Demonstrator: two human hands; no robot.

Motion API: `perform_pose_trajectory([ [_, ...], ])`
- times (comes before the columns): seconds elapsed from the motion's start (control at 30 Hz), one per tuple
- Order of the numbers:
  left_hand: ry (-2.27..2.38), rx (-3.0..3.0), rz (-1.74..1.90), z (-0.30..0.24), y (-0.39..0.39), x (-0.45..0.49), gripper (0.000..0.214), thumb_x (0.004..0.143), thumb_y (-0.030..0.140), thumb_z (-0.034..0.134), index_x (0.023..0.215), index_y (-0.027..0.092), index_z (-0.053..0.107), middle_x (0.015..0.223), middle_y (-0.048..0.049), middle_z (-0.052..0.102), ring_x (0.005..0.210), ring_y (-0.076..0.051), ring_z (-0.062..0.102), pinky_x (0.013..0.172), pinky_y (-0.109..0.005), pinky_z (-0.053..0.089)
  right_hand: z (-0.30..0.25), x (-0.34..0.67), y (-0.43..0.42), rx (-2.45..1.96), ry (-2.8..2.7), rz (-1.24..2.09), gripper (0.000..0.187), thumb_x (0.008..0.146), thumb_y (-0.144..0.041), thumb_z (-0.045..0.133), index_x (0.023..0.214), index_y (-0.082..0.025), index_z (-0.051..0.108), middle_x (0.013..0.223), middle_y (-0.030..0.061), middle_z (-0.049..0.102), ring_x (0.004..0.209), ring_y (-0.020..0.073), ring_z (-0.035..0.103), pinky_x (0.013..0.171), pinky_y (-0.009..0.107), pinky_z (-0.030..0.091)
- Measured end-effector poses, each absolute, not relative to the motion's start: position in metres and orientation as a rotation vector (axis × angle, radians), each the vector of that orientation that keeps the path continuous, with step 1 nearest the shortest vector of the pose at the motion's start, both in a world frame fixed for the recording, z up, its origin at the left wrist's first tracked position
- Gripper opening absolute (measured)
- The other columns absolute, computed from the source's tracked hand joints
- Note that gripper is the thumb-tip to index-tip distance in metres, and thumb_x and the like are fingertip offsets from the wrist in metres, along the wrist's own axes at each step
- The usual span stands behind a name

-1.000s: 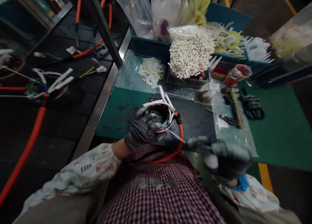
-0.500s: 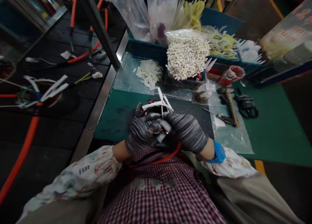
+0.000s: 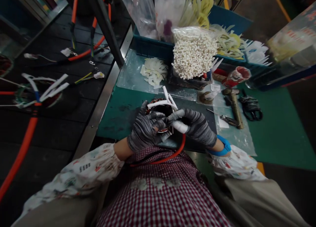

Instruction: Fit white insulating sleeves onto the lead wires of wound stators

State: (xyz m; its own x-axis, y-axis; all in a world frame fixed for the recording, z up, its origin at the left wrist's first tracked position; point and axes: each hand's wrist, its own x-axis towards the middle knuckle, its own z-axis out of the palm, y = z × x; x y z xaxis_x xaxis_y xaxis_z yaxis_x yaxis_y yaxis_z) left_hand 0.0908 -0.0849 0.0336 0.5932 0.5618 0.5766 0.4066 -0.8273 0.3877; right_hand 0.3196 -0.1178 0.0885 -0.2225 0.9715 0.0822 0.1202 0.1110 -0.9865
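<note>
A ring-shaped motor stator (image 3: 161, 110) with copper windings is between my gloved hands, over a dark mat. White sleeved leads (image 3: 158, 103) stick up and curve over its far side. My left hand (image 3: 148, 128), in a grey striped glove, wraps the stator's near left rim with bent fingers. At its right rim, my right hand (image 3: 195, 125) is closed in a pinch against the left fingertips; what lies between those fingers is hidden. White wrapping covers the right thumb. An orange cable (image 3: 181, 149) curves from below the right hand towards my apron.
A bag of small white pieces (image 3: 194, 54) and a blue bin (image 3: 153, 47) stand behind. To the right lie a hammer (image 3: 235, 108), a pointed tool (image 3: 228, 120) and black-handled scissors (image 3: 250, 105). Another stator (image 3: 21, 97) with an orange cable is at left.
My right hand has shifted right and turned, so its white-wrapped thumb now shows. More of the stator's opening is visible. My left hand keeps its hold.
</note>
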Motion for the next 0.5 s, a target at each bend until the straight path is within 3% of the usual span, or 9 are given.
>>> perform_pose_trajectory([
  [0.3,0.838,2.626,0.866,0.019,-0.085,0.085,0.025,0.103,0.048,0.073,0.120,0.030,0.078,0.126,-0.0019,0.085,0.127,-0.027,0.078,0.143,-0.070,0.021,0.068,0.318,-0.125,-1.002,-1.561,1.102,0.012,0.099,-0.036,0.084,0.107,-0.028,0.088,0.101,0.0044,0.089,0.086,0.0216,0.085,0.078,0.036,0.072],
  [0.5,0.804,2.607,0.964,0.018,-0.084,0.086,0.028,0.101,0.044,0.078,0.125,0.030,0.078,0.125,-0.0023,0.086,0.124,-0.028,0.080,0.143,-0.075,0.016,0.066,0.320,-0.126,-1.036,-1.574,1.048,0.012,0.100,-0.034,0.083,0.109,-0.028,0.088,0.104,0.0048,0.090,0.088,0.0218,0.086,0.079,0.035,0.072],
])
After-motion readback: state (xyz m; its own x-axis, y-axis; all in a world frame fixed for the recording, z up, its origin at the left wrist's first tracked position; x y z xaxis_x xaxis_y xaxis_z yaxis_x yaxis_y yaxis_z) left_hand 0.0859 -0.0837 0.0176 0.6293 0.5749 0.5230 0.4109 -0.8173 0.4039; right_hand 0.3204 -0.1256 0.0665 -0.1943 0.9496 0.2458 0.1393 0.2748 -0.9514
